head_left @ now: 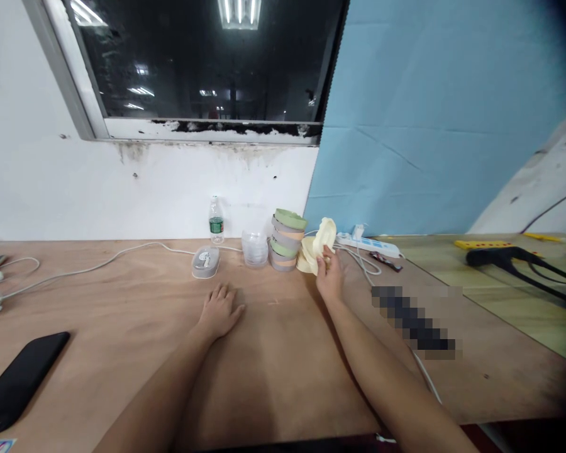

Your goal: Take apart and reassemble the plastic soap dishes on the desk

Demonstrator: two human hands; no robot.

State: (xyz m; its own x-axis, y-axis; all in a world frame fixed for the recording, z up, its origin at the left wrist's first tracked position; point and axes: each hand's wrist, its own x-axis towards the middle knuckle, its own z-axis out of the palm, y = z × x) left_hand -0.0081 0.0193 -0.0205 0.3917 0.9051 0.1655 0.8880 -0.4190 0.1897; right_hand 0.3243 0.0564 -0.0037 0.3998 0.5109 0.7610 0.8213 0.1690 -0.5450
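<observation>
My right hand (331, 275) pinches a cream-coloured moulded plastic piece (325, 234) with a wavy edge and holds it up on its side. Behind and left of it are more cream pieces (306, 257), partly hidden by my fingers. A leaning stack of green, grey and peach shallow containers (286, 242) stands beside them. Left of the stack sit nested clear plastic containers (255, 249). A grey oval box with a clear rim and a pale label (205, 262) lies farther left. My left hand (220, 311) rests on the tabletop in front of that box, fingers spread, holding nothing.
A water bottle (216, 221) stands by the wall. A white power strip (368, 244) and cables lie at the back right. A black phone (23, 377) is at the left. Across the wooden table (273, 371), a blurred dark object (412, 318) lies right of my forearm.
</observation>
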